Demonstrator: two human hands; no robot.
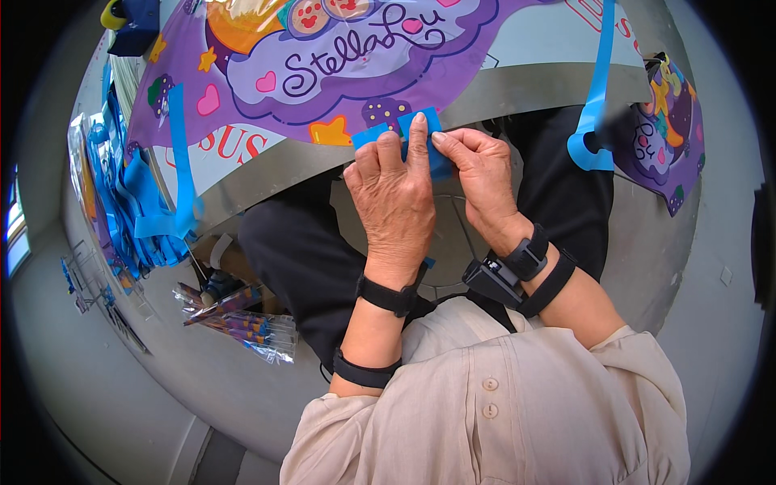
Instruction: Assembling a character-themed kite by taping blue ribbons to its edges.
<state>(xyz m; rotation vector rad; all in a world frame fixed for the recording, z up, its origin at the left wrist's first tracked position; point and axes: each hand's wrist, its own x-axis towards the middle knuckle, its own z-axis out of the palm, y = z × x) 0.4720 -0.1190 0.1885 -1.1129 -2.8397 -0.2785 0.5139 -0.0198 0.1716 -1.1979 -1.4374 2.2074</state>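
Note:
A purple printed sheet [279,115] with stars, hearts and a pale lettered panel lies over the table's near edge. At its lower border is a folded blue ribbon [368,136], with part of it hanging below the edge. My left hand [394,190] holds the ribbon down there, index finger straight and the other fingers bent; its thumb is hidden. Close beside it, my right hand [483,174] pinches the ribbon between thumb and forefinger. Both hands wear black straps on the wrist, and the right strap carries a small black device.
The white table [558,81] has a grey metal edge. Blue strips [596,89] hang over it on the right and left. A bundle of blue ribbons [145,194] hangs at left. Another purple sheet [675,133] hangs at right. Clear-wrapped packages [250,327] lie low at left.

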